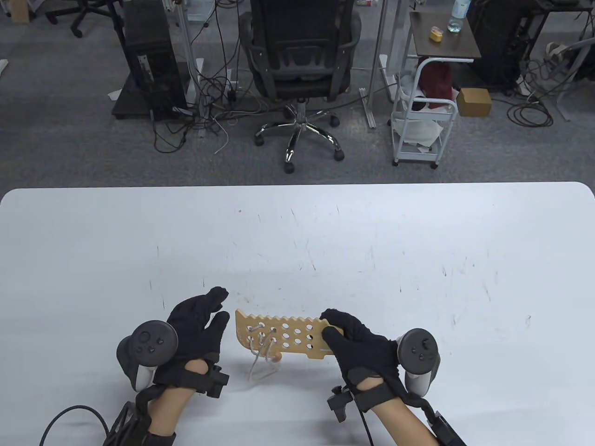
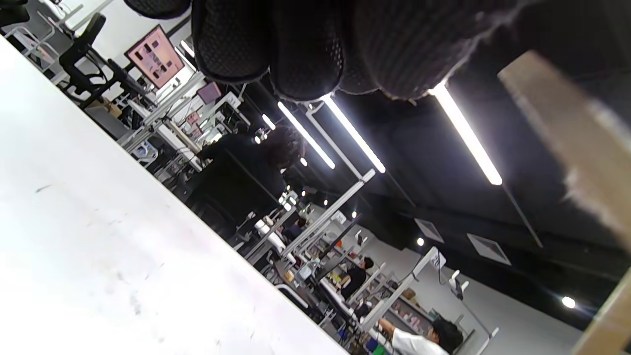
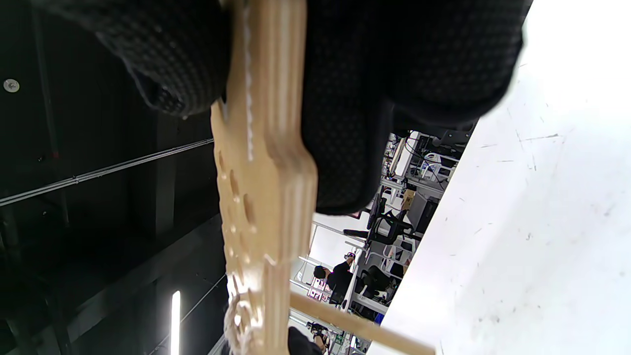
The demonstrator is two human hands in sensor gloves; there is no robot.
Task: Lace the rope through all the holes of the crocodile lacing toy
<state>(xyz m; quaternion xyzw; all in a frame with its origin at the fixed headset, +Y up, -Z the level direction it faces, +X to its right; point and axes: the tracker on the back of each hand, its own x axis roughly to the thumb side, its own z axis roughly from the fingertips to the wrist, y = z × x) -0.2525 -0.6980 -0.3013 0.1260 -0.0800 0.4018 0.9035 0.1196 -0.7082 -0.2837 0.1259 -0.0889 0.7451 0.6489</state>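
The wooden crocodile lacing toy (image 1: 283, 337) is held above the white table (image 1: 325, 241), its flat side with several holes facing up. My right hand (image 1: 346, 332) grips its right end, thumb on top and fingers behind. In the right wrist view the toy (image 3: 263, 197) runs edge-on between my gloved fingers (image 3: 355, 123). A pale rope (image 1: 260, 357) is laced through a few holes at the toy's left end and hangs in a loop below it. A wooden threading stick (image 3: 360, 323) dangles under the toy. My left hand (image 1: 209, 318) hovers just left of the toy with relaxed fingers, holding nothing.
Beyond the table's far edge stand an office chair (image 1: 302, 60), a white trolley (image 1: 420, 121) and cables on the floor. In the left wrist view, a blurred edge of the toy (image 2: 567, 133) shows at right, below my fingertips (image 2: 296, 54).
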